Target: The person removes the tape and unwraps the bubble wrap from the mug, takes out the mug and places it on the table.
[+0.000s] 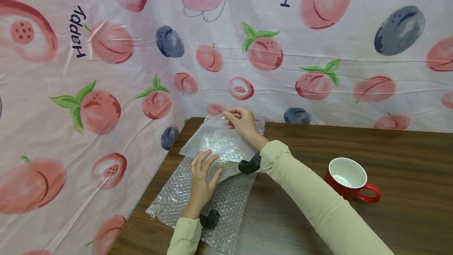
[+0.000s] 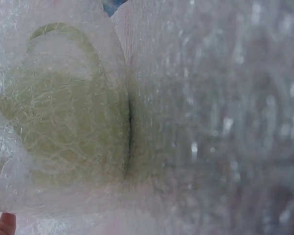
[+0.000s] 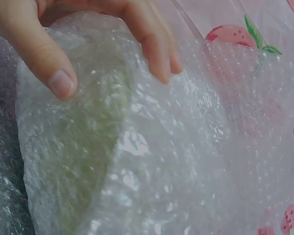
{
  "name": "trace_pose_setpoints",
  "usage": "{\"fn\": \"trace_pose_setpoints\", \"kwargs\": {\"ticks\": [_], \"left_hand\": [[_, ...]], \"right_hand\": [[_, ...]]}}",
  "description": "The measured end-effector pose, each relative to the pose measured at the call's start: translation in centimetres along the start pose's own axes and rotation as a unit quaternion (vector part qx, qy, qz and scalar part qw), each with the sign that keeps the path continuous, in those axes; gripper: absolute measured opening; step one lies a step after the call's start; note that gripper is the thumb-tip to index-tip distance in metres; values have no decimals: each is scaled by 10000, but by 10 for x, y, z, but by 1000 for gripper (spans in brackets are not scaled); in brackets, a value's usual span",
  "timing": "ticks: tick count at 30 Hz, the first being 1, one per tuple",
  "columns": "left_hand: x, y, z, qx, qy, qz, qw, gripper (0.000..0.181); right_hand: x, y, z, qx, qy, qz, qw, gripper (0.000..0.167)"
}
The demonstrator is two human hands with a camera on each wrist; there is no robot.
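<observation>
A sheet of bubble wrap (image 1: 219, 141) is folded over a pale yellow-green cup-like object, whose loop handle shows through the plastic in the left wrist view; the yellow-green cup-like object (image 2: 68, 127) is blurred by the bubbles. My right hand (image 1: 243, 123) pinches the sheet's far upper corner between thumb and fingers. Lower and to the left, my left hand (image 1: 202, 180) lies against the wrapped bundle, fingers extended and thumb apart. In the right wrist view the left hand's thumb (image 3: 63, 84) and fingers spread over the bundle's near end.
More bubble wrap (image 1: 223, 223) lies flat under the bundle on the brown wooden table (image 1: 318, 141). To the right stands a red mug (image 1: 348, 178) with a white inside, its handle pointing right. A fruit-patterned cloth (image 1: 219, 70) hangs behind and along the left.
</observation>
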State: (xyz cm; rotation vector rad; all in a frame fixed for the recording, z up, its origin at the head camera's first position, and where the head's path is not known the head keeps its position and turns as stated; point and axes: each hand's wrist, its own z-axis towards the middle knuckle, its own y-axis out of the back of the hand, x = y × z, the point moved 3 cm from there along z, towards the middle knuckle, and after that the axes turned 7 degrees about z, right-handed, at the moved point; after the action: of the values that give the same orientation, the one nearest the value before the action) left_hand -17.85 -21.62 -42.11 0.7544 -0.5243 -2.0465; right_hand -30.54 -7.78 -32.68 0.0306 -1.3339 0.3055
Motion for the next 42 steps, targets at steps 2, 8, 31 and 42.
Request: {"fn": "trace_pose_setpoints", "kwargs": {"ticks": [2,8,31,42], "left_hand": [[-1,0,0,-9,-2,8,10000,42],[-3,0,0,18,-29,7,10000,43],[-3,-1,-3,0,-26,-32,10000,43],[-3,-1,-3,-35,-1,-28,10000,42]], "right_hand": [[0,2,2,-79,84,-61,9999,17],[2,8,7,-341,260,-168,9989,16],[-10,0,12,-361,372,-297,9982,13],[-16,-3,11,-75,460,-463,9978,15]]}}
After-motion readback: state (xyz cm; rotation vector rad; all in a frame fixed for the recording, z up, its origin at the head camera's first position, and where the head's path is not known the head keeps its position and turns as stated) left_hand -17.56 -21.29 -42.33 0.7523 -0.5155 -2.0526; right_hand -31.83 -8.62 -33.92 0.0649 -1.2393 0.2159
